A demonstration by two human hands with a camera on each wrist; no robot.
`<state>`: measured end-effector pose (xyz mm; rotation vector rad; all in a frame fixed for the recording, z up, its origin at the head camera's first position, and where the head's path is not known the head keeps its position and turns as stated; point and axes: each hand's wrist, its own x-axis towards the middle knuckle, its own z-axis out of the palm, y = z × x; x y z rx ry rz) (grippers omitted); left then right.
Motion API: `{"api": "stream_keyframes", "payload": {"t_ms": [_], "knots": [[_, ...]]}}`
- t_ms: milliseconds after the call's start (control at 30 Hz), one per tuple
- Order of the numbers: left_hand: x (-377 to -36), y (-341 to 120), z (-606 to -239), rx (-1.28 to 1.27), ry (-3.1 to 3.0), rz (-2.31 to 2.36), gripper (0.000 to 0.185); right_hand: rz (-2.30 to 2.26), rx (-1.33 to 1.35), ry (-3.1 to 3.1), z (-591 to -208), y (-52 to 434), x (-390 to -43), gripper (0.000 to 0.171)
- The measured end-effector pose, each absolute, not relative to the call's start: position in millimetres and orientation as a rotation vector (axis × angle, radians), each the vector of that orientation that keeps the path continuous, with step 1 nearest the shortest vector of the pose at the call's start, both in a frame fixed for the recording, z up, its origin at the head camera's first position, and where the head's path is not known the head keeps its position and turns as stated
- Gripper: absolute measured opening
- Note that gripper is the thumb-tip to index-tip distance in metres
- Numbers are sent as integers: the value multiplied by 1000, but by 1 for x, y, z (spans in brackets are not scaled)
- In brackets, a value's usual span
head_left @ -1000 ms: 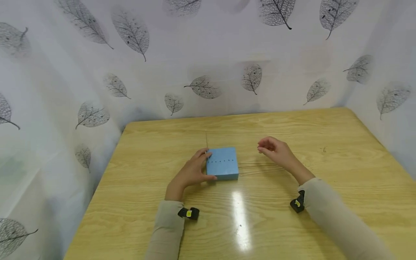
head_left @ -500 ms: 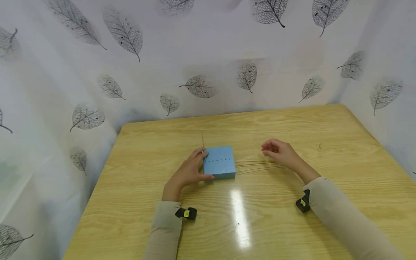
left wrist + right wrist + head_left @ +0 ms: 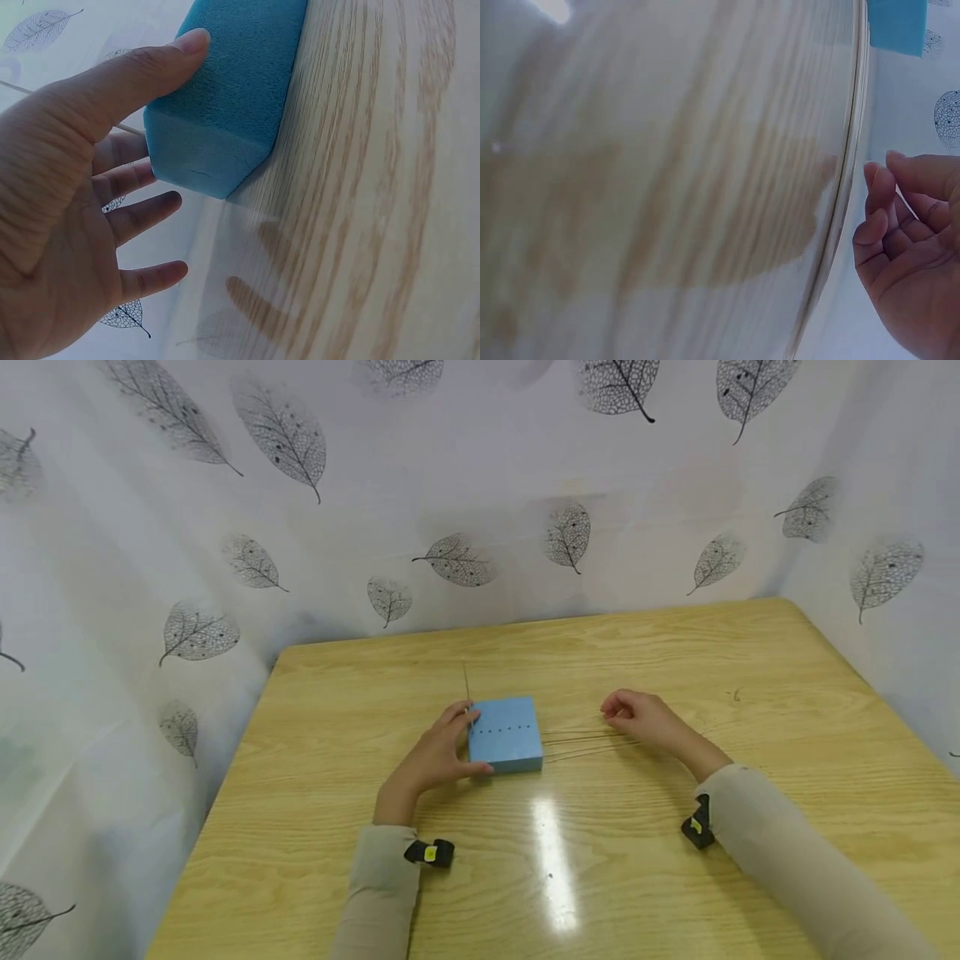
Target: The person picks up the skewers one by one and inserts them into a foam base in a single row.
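A square blue foam block point(image 3: 506, 748) with a row of small dark holes across its top lies on the table. My left hand point(image 3: 433, 762) grips its left side, thumb at the near edge and fingers at the far left corner; in the left wrist view the thumb presses the blue foam point(image 3: 240, 82) while the lower fingers spread loosely. A thin stick point(image 3: 466, 681) stands upright at the block's left end, partly behind the fingers. Several thin sticks point(image 3: 581, 737) lie right of the block. Over their right ends hovers my right hand point(image 3: 643, 718), fingers loosely curled, nothing visible between them.
The wood-grain table point(image 3: 337, 718) meets a white curtain point(image 3: 510, 460) with leaf prints at its back and sides. A small dark mark point(image 3: 736, 695) shows at the table's right. Each wrist wears a black camera band point(image 3: 430, 853).
The head view has shifted slightly. My right hand moved a little right, then lowered slightly toward the lying sticks. My left hand has kept its hold on the foam block.
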<state>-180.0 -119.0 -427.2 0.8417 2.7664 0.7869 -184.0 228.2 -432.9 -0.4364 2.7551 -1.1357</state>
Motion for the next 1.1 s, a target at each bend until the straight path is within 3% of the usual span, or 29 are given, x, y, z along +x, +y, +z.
{"api": "stream_keyframes", "payload": {"t_ms": [1100], "knots": [[-180, -120, -427, 838, 2754, 810, 91, -945, -481, 2744, -438, 227, -190, 10]]}}
